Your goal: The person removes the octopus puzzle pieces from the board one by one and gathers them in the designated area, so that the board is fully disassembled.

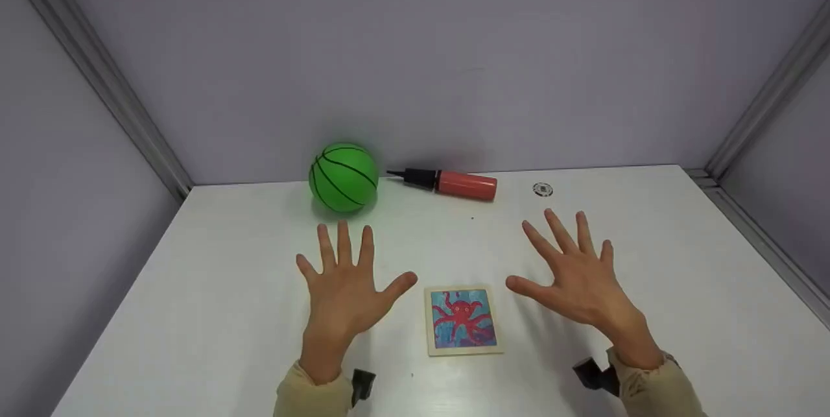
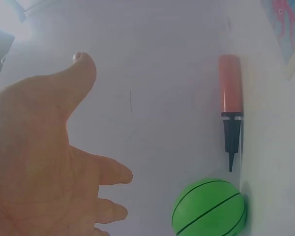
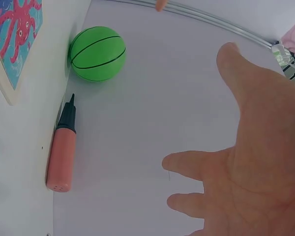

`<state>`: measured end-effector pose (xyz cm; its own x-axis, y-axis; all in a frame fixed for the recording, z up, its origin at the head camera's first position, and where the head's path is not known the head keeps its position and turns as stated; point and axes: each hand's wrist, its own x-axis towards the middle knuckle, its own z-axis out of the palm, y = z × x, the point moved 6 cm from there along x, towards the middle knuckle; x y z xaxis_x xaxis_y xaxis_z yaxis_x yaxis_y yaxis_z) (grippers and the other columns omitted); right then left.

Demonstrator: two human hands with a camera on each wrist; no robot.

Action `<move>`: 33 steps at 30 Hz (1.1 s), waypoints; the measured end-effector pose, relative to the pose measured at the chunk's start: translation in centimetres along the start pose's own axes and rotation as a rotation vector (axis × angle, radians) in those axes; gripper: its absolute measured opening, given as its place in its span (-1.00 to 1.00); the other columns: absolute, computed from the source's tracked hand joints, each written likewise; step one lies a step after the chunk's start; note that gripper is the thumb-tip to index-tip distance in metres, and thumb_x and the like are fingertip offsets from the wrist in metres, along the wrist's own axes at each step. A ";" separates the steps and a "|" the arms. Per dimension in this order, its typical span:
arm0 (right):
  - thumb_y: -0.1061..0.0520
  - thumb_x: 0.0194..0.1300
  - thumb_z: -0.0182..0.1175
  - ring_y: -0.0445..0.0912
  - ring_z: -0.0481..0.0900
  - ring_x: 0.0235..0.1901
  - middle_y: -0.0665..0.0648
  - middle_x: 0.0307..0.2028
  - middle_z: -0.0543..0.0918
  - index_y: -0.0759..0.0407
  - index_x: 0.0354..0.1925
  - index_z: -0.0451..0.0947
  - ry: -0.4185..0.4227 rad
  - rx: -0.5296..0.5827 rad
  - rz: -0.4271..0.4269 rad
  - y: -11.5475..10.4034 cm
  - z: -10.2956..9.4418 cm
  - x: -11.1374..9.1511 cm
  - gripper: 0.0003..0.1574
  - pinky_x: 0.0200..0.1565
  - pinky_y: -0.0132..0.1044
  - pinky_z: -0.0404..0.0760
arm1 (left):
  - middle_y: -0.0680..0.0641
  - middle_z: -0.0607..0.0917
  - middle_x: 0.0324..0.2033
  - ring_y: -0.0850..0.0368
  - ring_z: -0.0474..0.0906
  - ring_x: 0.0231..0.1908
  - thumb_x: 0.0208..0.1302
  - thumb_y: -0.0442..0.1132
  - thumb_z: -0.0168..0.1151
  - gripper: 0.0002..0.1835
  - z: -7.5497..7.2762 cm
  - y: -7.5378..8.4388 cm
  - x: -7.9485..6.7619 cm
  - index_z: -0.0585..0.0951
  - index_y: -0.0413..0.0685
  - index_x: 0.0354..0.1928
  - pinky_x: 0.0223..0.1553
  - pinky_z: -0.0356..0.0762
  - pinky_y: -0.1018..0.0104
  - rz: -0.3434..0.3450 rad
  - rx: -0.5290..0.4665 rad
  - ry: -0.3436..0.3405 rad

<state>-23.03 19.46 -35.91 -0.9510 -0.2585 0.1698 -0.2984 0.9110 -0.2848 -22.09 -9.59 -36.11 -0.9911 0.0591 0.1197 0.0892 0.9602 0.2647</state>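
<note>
Both hands hover over the white table with fingers spread and nothing in them. My left hand (image 1: pixel 343 294) is to the left of a wooden-framed octopus picture puzzle (image 1: pixel 463 321), its thumb pointing toward the frame. On the other side of the puzzle is my right hand (image 1: pixel 580 284), palm down. A green ball (image 1: pixel 343 177) with black basketball lines sits beyond the left fingertips, at the back wall. Beside the ball lies a hand pump (image 1: pixel 463 185) with a red barrel and black nozzle, the nozzle pointing left. Both wrist views show the palms bare.
A small round black-and-white disc (image 1: pixel 543 189) lies near the table's back edge, right of the pump. Pale walls (image 1: pixel 415 60) rise behind and at both sides, with grey metal rails at the corners. Dark camera mounts (image 1: pixel 363 384) stick out from the wrists.
</note>
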 end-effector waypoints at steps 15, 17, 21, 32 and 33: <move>-0.43 0.17 0.15 0.44 -0.08 0.37 0.33 0.42 0.12 0.08 0.43 0.20 -0.096 0.125 -0.042 0.0 1.4 0.8 0.05 0.12 0.54 -0.08 | -0.37 0.06 0.42 -0.44 -0.19 0.40 0.22 0.14 0.25 -0.27 3.6 2.3 -1.4 0.34 0.05 0.39 0.20 -0.08 -0.46 0.143 -0.224 -0.262; -0.40 0.16 0.20 0.41 0.04 0.35 0.33 0.42 0.13 0.10 0.40 0.26 -0.156 0.183 -0.064 -0.3 2.3 1.2 0.02 0.16 0.46 0.05 | -0.37 0.10 0.41 -0.44 -0.12 0.39 0.20 0.10 0.28 -0.32 4.9 2.7 -1.7 0.41 0.09 0.34 0.20 -0.03 -0.44 0.160 -0.194 -0.284; -0.26 0.09 0.35 0.32 0.20 0.31 0.36 0.38 0.18 0.17 0.31 0.38 -0.269 0.265 -0.122 -1.4 4.2 2.2 -0.06 0.16 0.29 0.28 | -0.38 0.18 0.38 -0.44 -0.01 0.36 0.17 0.07 0.32 -0.42 7.2 3.6 -2.4 0.52 0.19 0.25 0.19 0.07 -0.41 0.194 -0.128 -0.325; 0.08 0.10 0.41 0.23 0.56 -0.04 0.21 0.04 0.59 0.27 0.08 0.56 -0.361 0.398 -0.231 -4.3 7.6 4.9 -0.41 -0.04 0.06 0.54 | -0.31 0.26 0.35 -0.38 0.10 0.34 0.15 0.02 0.33 -0.46 8.9 4.8 -3.0 0.54 0.34 0.23 0.17 0.18 -0.32 0.209 -0.024 -0.377; 0.09 0.10 0.41 0.22 0.56 -0.04 0.21 0.04 0.60 0.26 0.07 0.57 -0.371 0.388 -0.235 -4.6 7.8 5.0 -0.43 -0.04 0.05 0.55 | -0.30 0.27 0.35 -0.37 0.11 0.34 0.15 0.02 0.34 -0.45 8.9 4.8 -3.0 0.53 0.34 0.23 0.16 0.19 -0.32 0.208 -0.026 -0.379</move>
<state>-27.04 11.50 -41.14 -0.7997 -0.5982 -0.0521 -0.4458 0.6496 -0.6158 -19.54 -2.71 -43.76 -0.9178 0.3512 -0.1852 0.2885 0.9104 0.2967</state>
